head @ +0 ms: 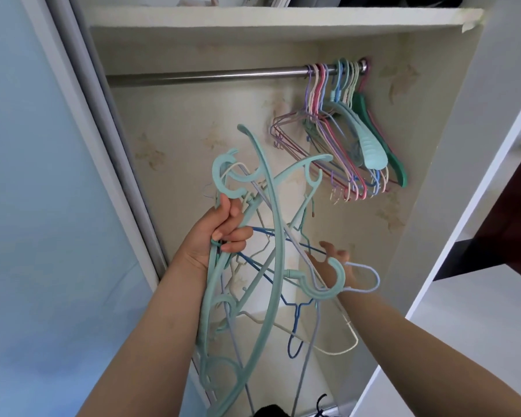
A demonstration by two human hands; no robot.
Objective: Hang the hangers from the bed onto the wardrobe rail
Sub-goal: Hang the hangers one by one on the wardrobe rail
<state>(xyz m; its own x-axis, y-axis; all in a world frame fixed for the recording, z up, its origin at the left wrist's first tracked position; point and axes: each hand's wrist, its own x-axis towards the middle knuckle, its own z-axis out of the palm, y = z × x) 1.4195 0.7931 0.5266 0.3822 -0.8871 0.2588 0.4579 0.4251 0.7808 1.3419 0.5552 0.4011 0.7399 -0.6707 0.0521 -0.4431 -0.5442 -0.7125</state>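
The left hand (223, 233) grips a tangled bundle of hangers (253, 266), mostly mint plastic with thin blue, white and lilac wire ones, held up inside the open wardrobe (433, 145). The right hand (333, 266) reaches into the tangle behind a mint hook (328, 284); its fingers seem to pinch a wire, though the hook hides them. At the right end of the steel rail (208, 75), hung hangers (343, 130) crowd together.

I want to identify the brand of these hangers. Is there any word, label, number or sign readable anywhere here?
None is readable. The mint-green plastic hangers gripped in the left hand show no print, nor do those on the steel wardrobe rail. Items on the top white shelf are too cropped to read.
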